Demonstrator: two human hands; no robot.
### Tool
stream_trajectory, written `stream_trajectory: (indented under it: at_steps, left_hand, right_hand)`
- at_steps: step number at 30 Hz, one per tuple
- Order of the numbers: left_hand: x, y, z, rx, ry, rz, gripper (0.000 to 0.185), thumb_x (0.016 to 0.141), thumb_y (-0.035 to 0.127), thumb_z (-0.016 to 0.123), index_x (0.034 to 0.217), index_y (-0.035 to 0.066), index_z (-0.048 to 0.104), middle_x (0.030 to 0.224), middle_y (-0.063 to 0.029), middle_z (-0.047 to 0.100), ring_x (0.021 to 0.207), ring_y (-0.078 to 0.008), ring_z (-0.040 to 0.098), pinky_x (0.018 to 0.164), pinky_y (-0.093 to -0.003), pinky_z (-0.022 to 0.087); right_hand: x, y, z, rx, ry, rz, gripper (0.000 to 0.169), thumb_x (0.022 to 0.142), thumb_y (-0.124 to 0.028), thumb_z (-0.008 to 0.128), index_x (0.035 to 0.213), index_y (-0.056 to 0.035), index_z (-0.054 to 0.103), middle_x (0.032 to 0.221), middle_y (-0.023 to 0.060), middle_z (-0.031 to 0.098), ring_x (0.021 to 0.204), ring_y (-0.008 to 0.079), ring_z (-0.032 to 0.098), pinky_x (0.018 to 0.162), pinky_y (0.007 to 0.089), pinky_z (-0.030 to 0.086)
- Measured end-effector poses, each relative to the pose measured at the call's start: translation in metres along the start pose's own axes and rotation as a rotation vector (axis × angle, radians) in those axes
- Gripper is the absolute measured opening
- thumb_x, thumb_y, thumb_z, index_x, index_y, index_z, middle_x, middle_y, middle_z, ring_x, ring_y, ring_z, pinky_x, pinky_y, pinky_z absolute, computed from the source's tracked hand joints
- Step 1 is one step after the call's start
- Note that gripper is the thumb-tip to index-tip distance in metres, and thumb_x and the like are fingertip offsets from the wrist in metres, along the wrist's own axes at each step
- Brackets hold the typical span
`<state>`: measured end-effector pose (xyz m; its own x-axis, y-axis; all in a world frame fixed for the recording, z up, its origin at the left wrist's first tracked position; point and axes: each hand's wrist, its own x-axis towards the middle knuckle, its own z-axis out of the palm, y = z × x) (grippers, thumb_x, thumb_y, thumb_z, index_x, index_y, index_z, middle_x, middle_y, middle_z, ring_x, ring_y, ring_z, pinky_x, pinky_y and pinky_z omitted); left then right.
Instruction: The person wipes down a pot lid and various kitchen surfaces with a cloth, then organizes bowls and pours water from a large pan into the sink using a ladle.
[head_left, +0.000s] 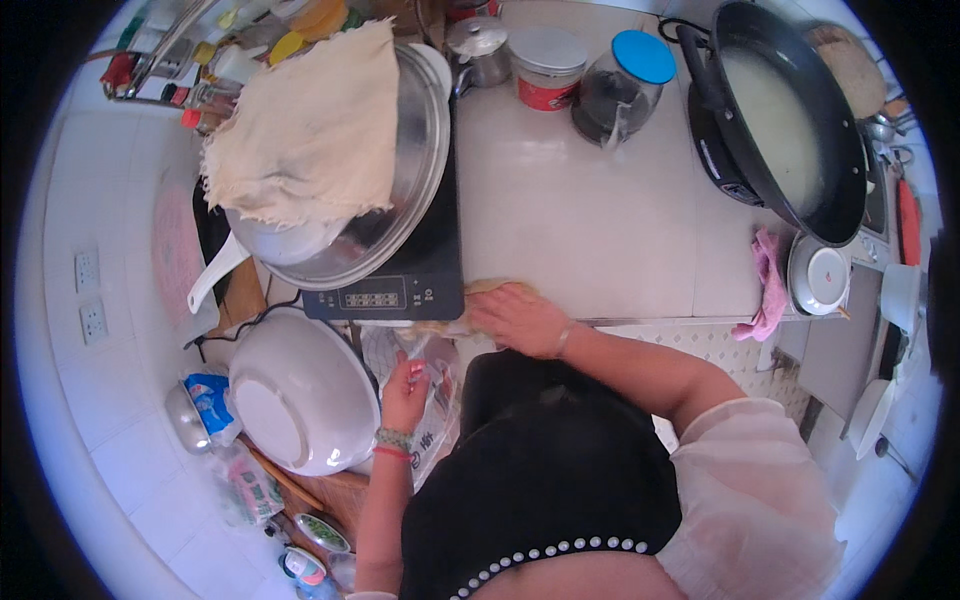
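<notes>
My right hand (516, 316) lies flat on a beige cloth (491, 285) at the counter's front edge, beside the black induction cooker (442, 281). To its left, my left hand (406, 390) has bent fingers on a clear plastic bag (442, 420) with writing, held below the counter edge. Part of the cloth hangs near the bag's mouth. On the cooker stands a pan with a glass lid (360, 259) and a white handle, and a cream cloth (322, 135) is draped over the lid.
An upturned white basin (337, 405) is at the left. Jars, one with a blue lid (643, 56), stand at the counter's back. A black wok (847, 172) with pale liquid, a pink cloth (766, 289) and a white bowl (821, 277) are at the right.
</notes>
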<state>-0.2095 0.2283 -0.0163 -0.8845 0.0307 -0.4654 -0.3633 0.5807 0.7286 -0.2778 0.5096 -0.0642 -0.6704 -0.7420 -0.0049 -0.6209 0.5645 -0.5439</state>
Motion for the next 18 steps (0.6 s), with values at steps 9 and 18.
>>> stream_trajectory:
  at_steps: [9,18]
  left_hand:
    - [-0.023,0.019,0.026,0.012,-0.014,-0.09,0.019,0.083,0.01,0.056,0.1,0.001,0.059,0.09,-0.0101,0.062,0.082,-0.0171,0.06,0.072,-0.0286,0.047]
    - [0.0,0.102,0.042,0.064,-0.158,0.083,0.021,0.086,0.009,0.054,0.105,0.001,0.056,0.091,-0.0108,0.063,0.08,-0.0174,0.062,0.072,-0.0286,0.049]
  right_hand:
    - [0.065,0.08,-0.059,-0.181,0.406,0.501,0.07,0.081,-0.039,0.05,0.13,0.0078,0.032,0.14,0.0229,0.026,0.132,0.0345,0.019,0.11,0.0443,0.009]
    - [0.043,0.132,-0.093,-0.207,0.35,0.457,0.064,0.082,-0.033,0.049,0.134,0.0014,0.03,0.144,0.0163,0.023,0.135,0.0276,0.017,0.11,0.0384,0.009]
